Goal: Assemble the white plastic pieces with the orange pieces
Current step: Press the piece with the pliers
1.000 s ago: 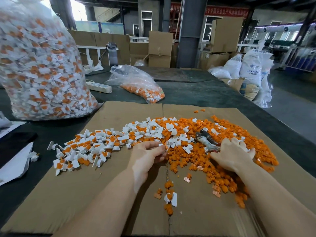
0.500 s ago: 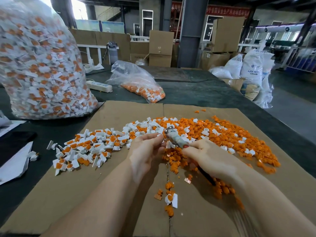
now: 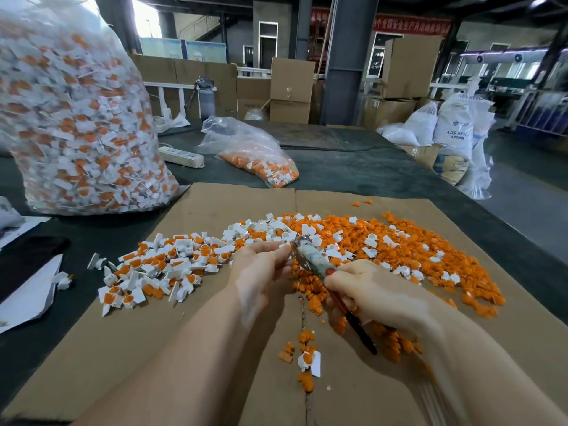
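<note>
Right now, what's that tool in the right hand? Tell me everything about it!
The tool looks like pliers: a grey metal head, a middle wrapped in worn pale tape, and red-and-black handles. The right hand grips the handles. It slants up-left over the orange pieces, its head meeting the left hand fingertips.

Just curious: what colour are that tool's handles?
Red and black, on the tool in the right hand; head view.

We see soft, even daylight from bright, overexposed windows [image 3: 147,20] far behind the cardboard sheet [image 3: 129,342]. Shadows on this sheet are faint. Lines bend near the edges, and the right forearm [image 3: 479,373] is motion-blurred.
</note>
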